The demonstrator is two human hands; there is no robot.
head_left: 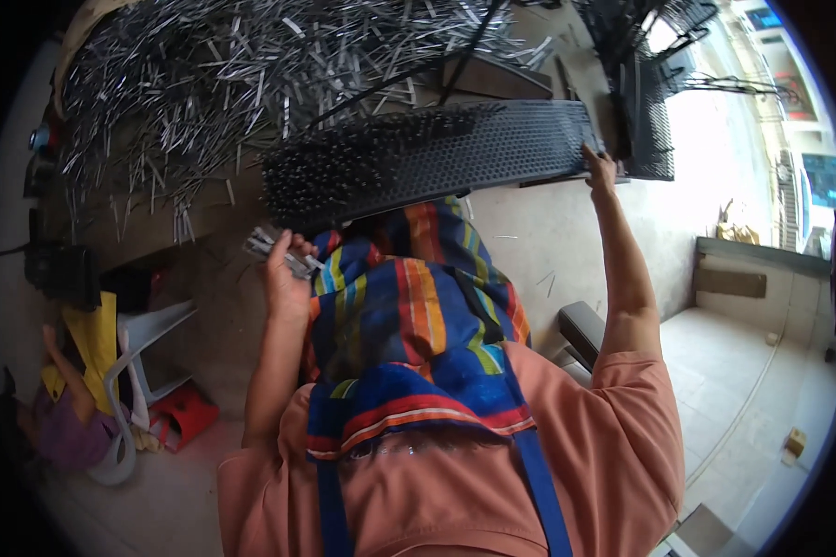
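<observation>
A long black perforated panel (511,144) lies across my lap at the table's near edge. Dark upright bristle-like pieces (320,167) crowd its left part, while bare holes show toward the right. My right hand (602,169) grips the panel's right end, its fingers at the edge. Below the panel's left end, my left hand (288,267) is closed round a bundle of thin shiny grey strips (263,243), whose ends stick out on both sides. A big loose heap of similar strips (241,65) covers the table beyond.
My striped apron (418,306) spreads under the panel. Black mesh and wire parts (646,102) stand at the far right. To the left are a white plastic chair (135,371), a red bag (186,413) and another person (70,408). A few strips lie on the floor.
</observation>
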